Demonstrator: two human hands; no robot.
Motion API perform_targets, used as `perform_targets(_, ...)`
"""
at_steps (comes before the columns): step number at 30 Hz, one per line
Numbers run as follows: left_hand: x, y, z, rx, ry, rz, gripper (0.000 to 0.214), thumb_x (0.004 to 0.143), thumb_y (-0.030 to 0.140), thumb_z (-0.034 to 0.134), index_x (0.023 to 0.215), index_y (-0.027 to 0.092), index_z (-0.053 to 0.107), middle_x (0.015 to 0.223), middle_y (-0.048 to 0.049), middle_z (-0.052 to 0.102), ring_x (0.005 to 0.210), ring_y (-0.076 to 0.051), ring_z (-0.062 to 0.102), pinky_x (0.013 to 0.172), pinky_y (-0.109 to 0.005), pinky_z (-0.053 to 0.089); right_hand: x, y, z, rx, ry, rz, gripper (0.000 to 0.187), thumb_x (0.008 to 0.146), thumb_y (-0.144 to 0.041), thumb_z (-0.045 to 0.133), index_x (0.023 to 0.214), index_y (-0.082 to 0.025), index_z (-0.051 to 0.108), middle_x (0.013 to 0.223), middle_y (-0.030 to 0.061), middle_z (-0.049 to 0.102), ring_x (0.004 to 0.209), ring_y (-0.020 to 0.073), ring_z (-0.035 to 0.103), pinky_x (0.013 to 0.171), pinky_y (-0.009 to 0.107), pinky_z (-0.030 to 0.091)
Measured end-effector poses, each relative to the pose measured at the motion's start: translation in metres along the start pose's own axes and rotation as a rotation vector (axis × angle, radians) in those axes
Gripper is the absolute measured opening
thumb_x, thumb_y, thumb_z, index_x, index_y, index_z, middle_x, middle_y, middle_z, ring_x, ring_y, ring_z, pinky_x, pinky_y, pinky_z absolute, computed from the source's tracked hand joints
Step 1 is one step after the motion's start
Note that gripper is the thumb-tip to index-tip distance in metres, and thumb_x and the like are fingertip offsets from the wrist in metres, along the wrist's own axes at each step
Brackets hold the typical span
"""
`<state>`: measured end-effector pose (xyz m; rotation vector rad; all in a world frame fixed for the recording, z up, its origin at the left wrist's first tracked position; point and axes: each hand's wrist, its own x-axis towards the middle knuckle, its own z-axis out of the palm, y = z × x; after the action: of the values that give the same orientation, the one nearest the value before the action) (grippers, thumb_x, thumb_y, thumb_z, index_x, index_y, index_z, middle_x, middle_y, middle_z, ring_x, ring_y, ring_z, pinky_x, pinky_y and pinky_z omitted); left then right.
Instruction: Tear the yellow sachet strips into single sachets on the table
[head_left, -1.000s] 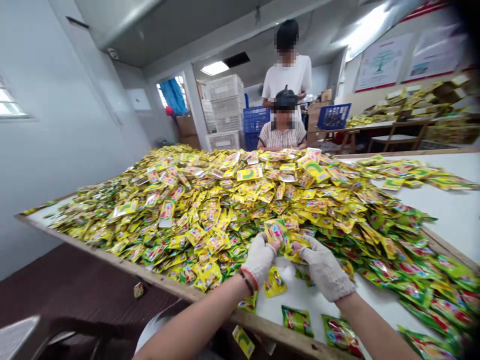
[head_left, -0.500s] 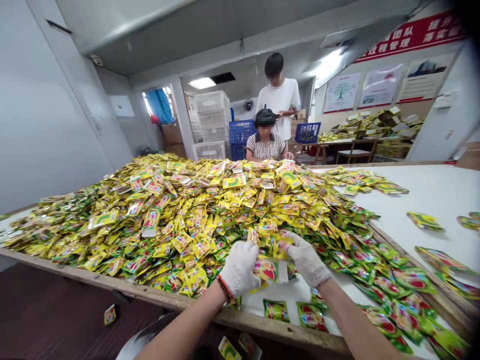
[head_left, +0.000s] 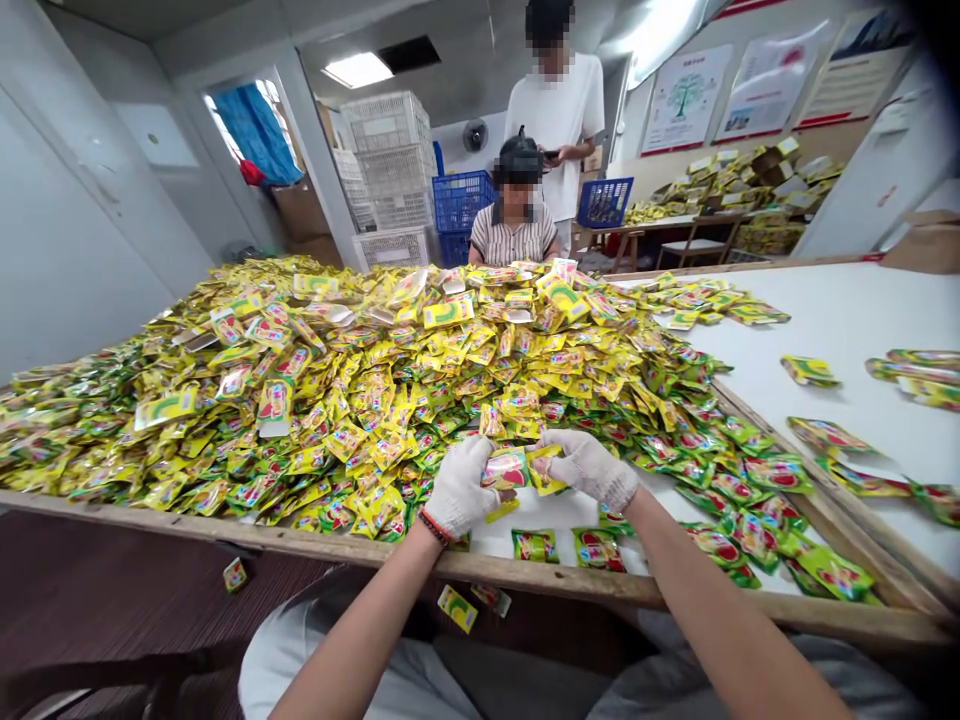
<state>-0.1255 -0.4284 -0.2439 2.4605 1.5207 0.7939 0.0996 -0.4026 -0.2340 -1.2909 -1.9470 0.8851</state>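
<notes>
My left hand [head_left: 459,488], in a white knit glove, is closed around a small printed carton [head_left: 505,469] with pink and green on its face. My right hand [head_left: 591,470], gloved too, pinches a yellow packet [head_left: 546,472] at the carton's right end. Whether the packet is partly inside the carton I cannot tell. Both hands are above the table's front strip, just before a large heap of yellow and green packets [head_left: 390,390]. Below them two green packets, one a green packet with red print [head_left: 598,549], lie on the white tabletop [head_left: 491,540].
A wooden rim [head_left: 315,545] edges the table, and a wooden divider [head_left: 817,480] runs along the right. Beyond it, several packets lie on a white surface [head_left: 847,310]. A seated person [head_left: 514,235] and a standing person [head_left: 559,125] are behind the heap. Fallen cartons [head_left: 457,608] lie below.
The view has tipped downward, showing more of my legs. The carton's white flap, visible before, is now out of sight, and the yellow packet is at that end.
</notes>
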Motion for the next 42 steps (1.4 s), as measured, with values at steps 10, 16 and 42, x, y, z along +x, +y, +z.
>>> perform_targets(10, 0.001, -0.001, 0.01, -0.071, 0.064, -0.121, 0.053, 0.058, 0.044, 0.077, 0.1, 0.021, 0.054, 0.099, -0.0051, 0.056, 0.088, -0.022, 0.054, 0.076, -0.032, 0.045, 0.004, 0.001, 0.027, 0.002, 0.222, -0.1, 0.021, 0.081, -0.036, 0.049, 0.09, -0.022, 0.063, 0.083, 0.0048, 0.067, 0.074, 0.0205, 0.061, 0.069, 0.031, 0.047)
perform_targets(16, -0.001, -0.005, 0.009, 0.005, 0.167, -0.075, 0.061, 0.061, 0.042, 0.075, 0.113, 0.023, 0.053, 0.108, -0.0067, 0.054, 0.097, -0.025, 0.052, 0.084, -0.036, 0.044, 0.006, 0.008, 0.021, -0.026, 0.198, -0.019, 0.021, 0.078, -0.039, 0.053, 0.072, -0.02, 0.061, 0.073, 0.0031, 0.065, 0.066, 0.0176, 0.056, 0.062, 0.028, 0.045)
perform_targets(42, 0.003, -0.001, 0.007, -0.477, 0.169, -0.086, 0.07, 0.062, 0.03, 0.077, 0.123, 0.019, 0.046, 0.115, -0.0092, 0.052, 0.111, -0.026, 0.051, 0.098, -0.04, 0.042, -0.006, -0.016, 0.029, 0.502, -0.124, 0.296, 0.029, 0.075, -0.044, 0.063, 0.069, -0.018, 0.053, 0.041, -0.0066, 0.045, 0.035, 0.0053, 0.036, 0.037, 0.019, 0.017)
